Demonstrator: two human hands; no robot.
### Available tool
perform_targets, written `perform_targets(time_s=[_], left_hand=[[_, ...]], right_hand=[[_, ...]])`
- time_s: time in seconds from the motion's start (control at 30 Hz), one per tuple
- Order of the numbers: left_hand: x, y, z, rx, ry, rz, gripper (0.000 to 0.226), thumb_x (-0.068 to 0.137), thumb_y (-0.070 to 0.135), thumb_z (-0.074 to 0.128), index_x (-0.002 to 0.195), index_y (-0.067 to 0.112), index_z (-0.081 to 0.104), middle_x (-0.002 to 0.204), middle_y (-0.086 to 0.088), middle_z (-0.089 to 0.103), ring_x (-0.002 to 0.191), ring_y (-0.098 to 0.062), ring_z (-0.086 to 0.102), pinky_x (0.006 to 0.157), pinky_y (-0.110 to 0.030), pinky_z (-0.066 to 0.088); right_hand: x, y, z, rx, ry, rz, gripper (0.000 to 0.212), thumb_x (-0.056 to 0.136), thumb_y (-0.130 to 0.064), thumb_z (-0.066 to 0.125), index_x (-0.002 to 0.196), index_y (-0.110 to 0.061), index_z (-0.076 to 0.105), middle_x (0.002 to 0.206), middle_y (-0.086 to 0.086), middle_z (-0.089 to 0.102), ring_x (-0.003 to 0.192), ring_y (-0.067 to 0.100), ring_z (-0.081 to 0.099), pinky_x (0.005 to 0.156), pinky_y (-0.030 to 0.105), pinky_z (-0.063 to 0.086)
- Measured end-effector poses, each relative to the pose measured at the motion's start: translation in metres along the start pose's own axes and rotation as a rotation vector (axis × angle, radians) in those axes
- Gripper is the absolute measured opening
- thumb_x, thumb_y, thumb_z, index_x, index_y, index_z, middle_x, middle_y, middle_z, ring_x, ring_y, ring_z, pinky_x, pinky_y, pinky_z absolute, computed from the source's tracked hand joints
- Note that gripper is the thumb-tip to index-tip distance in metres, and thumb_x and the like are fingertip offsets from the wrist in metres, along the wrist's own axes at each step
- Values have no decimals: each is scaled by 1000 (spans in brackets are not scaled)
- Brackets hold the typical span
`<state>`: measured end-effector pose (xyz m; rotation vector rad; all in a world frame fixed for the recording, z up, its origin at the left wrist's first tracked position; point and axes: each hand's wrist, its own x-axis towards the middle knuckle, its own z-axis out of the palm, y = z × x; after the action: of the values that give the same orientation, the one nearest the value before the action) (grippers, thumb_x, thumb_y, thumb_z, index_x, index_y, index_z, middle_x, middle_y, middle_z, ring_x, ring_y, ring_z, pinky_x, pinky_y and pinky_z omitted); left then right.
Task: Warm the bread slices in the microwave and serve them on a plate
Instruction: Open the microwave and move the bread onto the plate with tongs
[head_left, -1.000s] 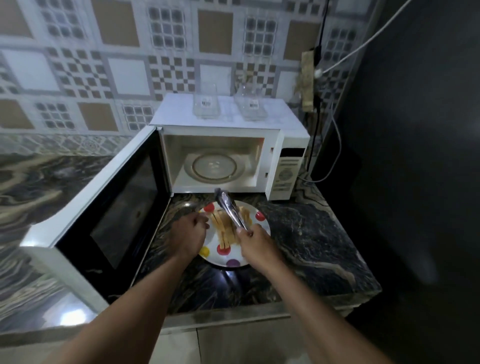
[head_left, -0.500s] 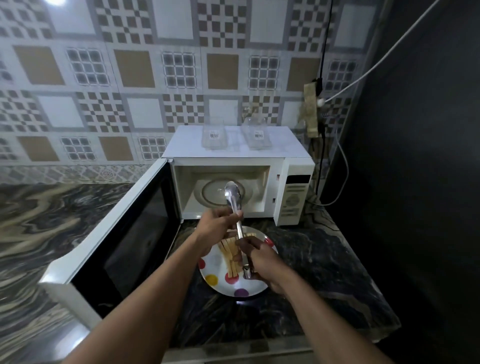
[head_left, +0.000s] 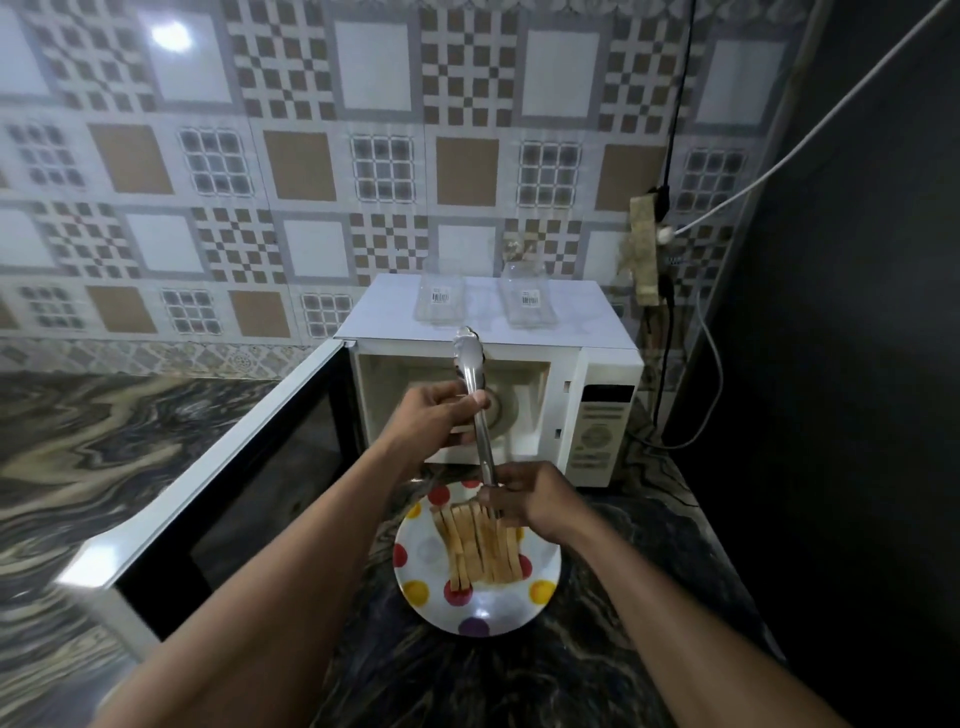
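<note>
- I am seeing both hands holding the metal tongs (head_left: 472, 400) upright over the tabletop (head_left: 623, 597); the left hand (head_left: 431, 421) is gripping them around the middle, the right hand (head_left: 524, 496) is clenched around the lower end
- The bread slices (head_left: 478, 545) are lying in a row on the dotted plate (head_left: 467, 618), right under the right hand
- The plate is sitting near the tabletop's front edge, just before the microwave (head_left: 597, 415); its door (head_left: 218, 499) is hanging wide open at the left
</note>
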<state>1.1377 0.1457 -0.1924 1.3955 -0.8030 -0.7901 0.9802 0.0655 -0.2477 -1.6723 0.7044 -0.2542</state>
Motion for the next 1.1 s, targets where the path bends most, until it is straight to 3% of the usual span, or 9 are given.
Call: perform_targets(time_s=[0.1, 0.2, 0.37, 0.43, 0.53, 0.7, 0.83, 0.93, 1.1], left_hand=[[2, 4, 1, -7, 6, -9, 23, 94, 18, 68, 111, 3, 71, 102, -5, 76, 86, -14, 71, 73, -28, 59], [4, 5, 1, -30, 10, -23, 23, 93, 19, 69, 110, 4, 71, 103, -6, 76, 87, -15, 71, 81, -34, 60], [5, 6, 4, -49, 8, -18, 20, 94, 19, 68, 104, 2, 72, 94, -5, 75, 79, -14, 68, 80, -35, 59], [6, 7, 3, -81, 24, -28, 19, 93, 19, 69, 102, 2, 72, 91, -7, 72, 78, -18, 65, 76, -33, 58], [8, 8, 1, -134, 57, -28, 19, 93, 19, 70, 99, 1, 72, 92, -11, 69, 77, -22, 61, 68, -29, 57], [11, 9, -2, -184, 98, -34, 17, 94, 16, 68, 101, 1, 71, 95, -12, 71, 81, -21, 64, 69, -27, 59], [10, 7, 0, -132, 58, -56, 23, 93, 16, 69, 104, -4, 70, 88, -10, 71, 74, -19, 66, 67, -26, 59], [9, 7, 5, -136, 44, -69, 28, 93, 17, 69, 107, -7, 69, 88, -10, 70, 74, -19, 65, 65, -25, 58], [11, 7, 6, -70, -7, -101, 23, 91, 25, 72, 103, 6, 75, 103, -11, 76, 90, -20, 70, 82, -32, 60]], right_hand=[[2, -5, -9, -33, -16, 36, 30, 78, -36, 82, 105, -24, 75, 95, -3, 76, 89, 18, 73, 70, 33, 56], [2, -9, -13, -60, -28, 45, 25, 83, -39, 77, 105, -27, 75, 93, -6, 75, 89, 19, 73, 53, 22, 47], [5, -14, -16, 57, -33, 97, 27, 78, -29, 84, 102, -23, 75, 95, -1, 77, 93, 23, 73, 87, 44, 57], [6, -15, -16, 130, -37, 102, 32, 76, -21, 85, 106, -18, 72, 96, 3, 77, 92, 24, 73, 91, 46, 56], [4, -19, -16, 231, -22, 89, 37, 79, -16, 83, 113, -13, 68, 96, 8, 77, 91, 23, 74, 88, 43, 57], [6, -17, -16, 83, 41, 54, 32, 79, -41, 81, 103, -22, 74, 91, -3, 77, 90, 17, 73, 83, 41, 59], [5, -20, -13, 201, 19, 54, 23, 83, -25, 79, 105, -18, 73, 94, 4, 77, 95, 21, 73, 90, 44, 57], [8, -24, -12, 276, 56, 16, 28, 82, -18, 79, 107, -14, 67, 95, 10, 76, 91, 25, 74, 78, 39, 59], [17, -25, -10, 245, 231, -59, 49, 59, -50, 89, 94, -21, 69, 93, 7, 76, 90, 27, 74, 84, 52, 58]])
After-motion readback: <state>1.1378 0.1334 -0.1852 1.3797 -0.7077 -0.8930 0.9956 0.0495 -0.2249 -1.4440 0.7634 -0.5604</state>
